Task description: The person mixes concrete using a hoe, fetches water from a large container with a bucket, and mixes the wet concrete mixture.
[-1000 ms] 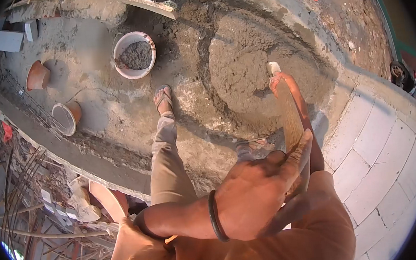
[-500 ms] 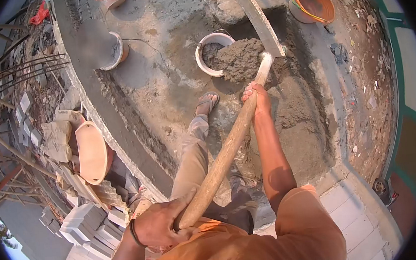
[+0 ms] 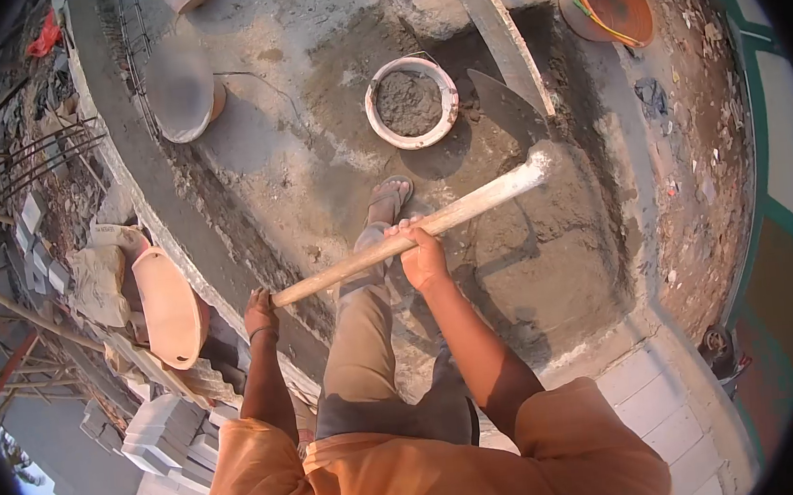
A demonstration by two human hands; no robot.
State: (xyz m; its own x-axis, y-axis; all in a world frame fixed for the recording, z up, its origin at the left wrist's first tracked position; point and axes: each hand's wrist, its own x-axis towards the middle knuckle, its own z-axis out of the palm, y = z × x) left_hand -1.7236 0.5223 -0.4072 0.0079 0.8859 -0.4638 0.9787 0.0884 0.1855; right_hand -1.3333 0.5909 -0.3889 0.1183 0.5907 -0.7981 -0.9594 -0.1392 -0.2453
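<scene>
A long wooden handle [image 3: 351, 266] slants across the view, its whitish far end over the wet mortar [image 3: 550, 272]. My left hand [image 3: 260, 314] is wrapped round its lower left end. Further along, near the middle, my right hand [image 3: 420, 250] grips the same handle. Beyond that far end a thin grey blade [image 3: 505, 106] shows, partly blurred. A round bucket [image 3: 450, 101] filled with mortar stands upright above my sandalled foot [image 3: 389, 199], apart from both hands.
An orange bucket [image 3: 615, 0] stands at the upper right, beside a curved board [image 3: 515, 44]. More buckets [image 3: 183, 89] are at the upper left. A low concrete edge [image 3: 163, 216] runs down the left, with a peach-coloured basin [image 3: 168, 305] and blocks [image 3: 158, 433] beyond it.
The handle has swung from steep to flatter, and its far end has moved down and right, away from the bucket. The mortar lump over the bucket's rim now lies inside. Both hands have moved with the handle.
</scene>
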